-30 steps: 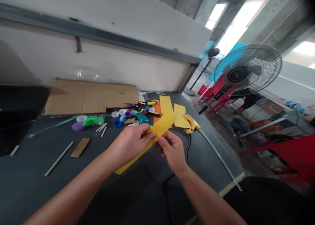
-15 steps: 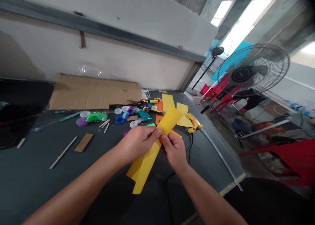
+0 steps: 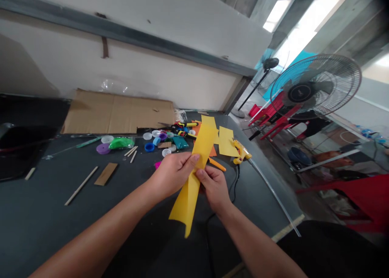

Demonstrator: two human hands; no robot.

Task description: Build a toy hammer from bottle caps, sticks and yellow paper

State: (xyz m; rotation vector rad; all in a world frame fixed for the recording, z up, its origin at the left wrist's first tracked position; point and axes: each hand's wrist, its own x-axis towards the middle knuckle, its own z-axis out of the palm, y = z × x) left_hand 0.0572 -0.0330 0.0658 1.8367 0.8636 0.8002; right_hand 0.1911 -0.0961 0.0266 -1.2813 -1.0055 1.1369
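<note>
A strip of yellow paper (image 3: 189, 197), creased lengthwise, is held above the dark table between both hands. My left hand (image 3: 174, 170) is closed on its left edge, thumb lying on top. From the right, my right hand (image 3: 215, 187) pinches the same paper near its middle, with the fingers partly hidden beneath it. The lower end spreads into two flaps; the upper end points away over the table. Behind it lie orange paper (image 3: 213, 151), a yellow sheet (image 3: 227, 142) and an orange-handled tool (image 3: 216, 164), its kind unclear.
A yellow glue gun (image 3: 242, 153) with a long clear stick lies at the right. Beyond the hands are bottle caps (image 3: 149, 147), pliers (image 3: 185, 125) and a green packet (image 3: 121, 143). Cardboard (image 3: 118, 114) rests by the wall. A wooden stick (image 3: 81, 186) lies left; a fan (image 3: 316, 85) stands right.
The yellow paper has turned more upright, its lower end swinging right and its upper end left. Its lower flaps have opened wider. Both hands keep hold of it.
</note>
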